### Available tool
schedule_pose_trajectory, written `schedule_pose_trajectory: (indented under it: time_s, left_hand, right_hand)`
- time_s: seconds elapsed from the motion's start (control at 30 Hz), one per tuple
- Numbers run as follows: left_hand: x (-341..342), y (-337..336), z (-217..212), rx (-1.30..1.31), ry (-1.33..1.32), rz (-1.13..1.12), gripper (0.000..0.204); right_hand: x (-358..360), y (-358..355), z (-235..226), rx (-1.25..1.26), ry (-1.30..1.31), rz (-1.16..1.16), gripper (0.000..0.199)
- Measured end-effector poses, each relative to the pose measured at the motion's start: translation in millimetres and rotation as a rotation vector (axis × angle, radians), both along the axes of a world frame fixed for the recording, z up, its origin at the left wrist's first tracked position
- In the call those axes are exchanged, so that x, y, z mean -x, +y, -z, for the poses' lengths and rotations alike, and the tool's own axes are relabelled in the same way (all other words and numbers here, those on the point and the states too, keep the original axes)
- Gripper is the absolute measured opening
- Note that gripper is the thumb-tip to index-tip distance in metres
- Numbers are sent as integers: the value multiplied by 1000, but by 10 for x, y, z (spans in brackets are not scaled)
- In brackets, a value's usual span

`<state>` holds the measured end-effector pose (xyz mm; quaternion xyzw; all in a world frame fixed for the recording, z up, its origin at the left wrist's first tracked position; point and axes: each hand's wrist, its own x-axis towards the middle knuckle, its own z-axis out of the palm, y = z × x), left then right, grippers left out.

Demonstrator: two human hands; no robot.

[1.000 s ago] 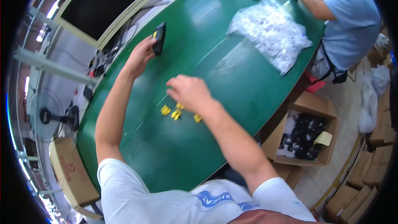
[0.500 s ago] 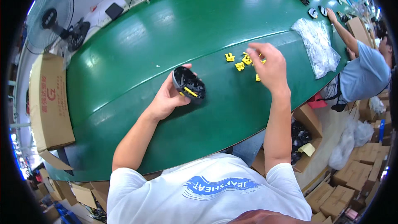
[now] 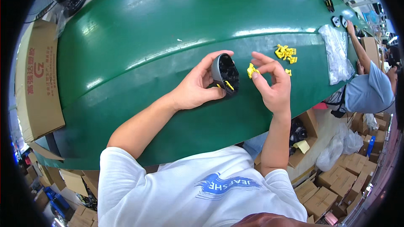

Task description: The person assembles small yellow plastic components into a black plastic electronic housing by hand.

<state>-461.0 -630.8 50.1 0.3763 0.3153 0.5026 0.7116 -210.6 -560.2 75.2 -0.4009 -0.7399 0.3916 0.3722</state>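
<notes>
My left hand (image 3: 195, 87) grips a black round plastic shell (image 3: 225, 74) over the green table (image 3: 139, 46), its open ribbed side facing right with a yellow clip inside. My right hand (image 3: 273, 82) pinches a small yellow clip (image 3: 251, 70) between thumb and fingers, just right of the shell and apart from it. A small pile of yellow clips (image 3: 286, 53) lies on the table beyond my right hand, with one loose clip (image 3: 288, 72) nearer.
A clear bag of parts (image 3: 336, 51) lies at the right, where another person in a blue shirt (image 3: 364, 90) reaches onto the table. Black shells (image 3: 329, 3) sit farther along. A cardboard box (image 3: 35, 80) stands at left; boxes fill the floor lower right.
My left hand has brought the black shell in from the far side. My right hand has left the yellow pile with one clip and moved close to the shell.
</notes>
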Motion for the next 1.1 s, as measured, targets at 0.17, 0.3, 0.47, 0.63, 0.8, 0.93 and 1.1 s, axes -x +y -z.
schedule_pose_trajectory:
  time_s: [0.17, 0.3, 0.47, 0.63, 0.8, 0.93, 1.1]
  left_hand:
    - [-28, -21, 149, -59, 117, 19, 98]
    - [-38, -4, 136, -172, 190, 15, 100]
    - [-122, 3, 90, -161, 120, 9, 102]
    - [-147, -17, 153, -228, 40, 7, 103]
    - [-149, -58, 164, -202, -29, 29, 102]
    - [-142, -73, 188, -291, 132, 113, 104]
    - [-151, -63, 156, -224, 92, 108, 107]
  right_hand:
    - [-36, -253, 107, 452, 455, -35, 14]
    - [-5, -384, 101, 366, 461, 27, 12]
    - [64, -479, 148, -260, -50, 129, 25]
    - [46, -599, 234, -474, 11, 84, 28]
    - [-136, -713, 38, -348, -34, -21, 28]
    - [-101, -693, -68, -259, -34, -4, 26]
    - [-49, -662, -58, -241, -94, -29, 25]
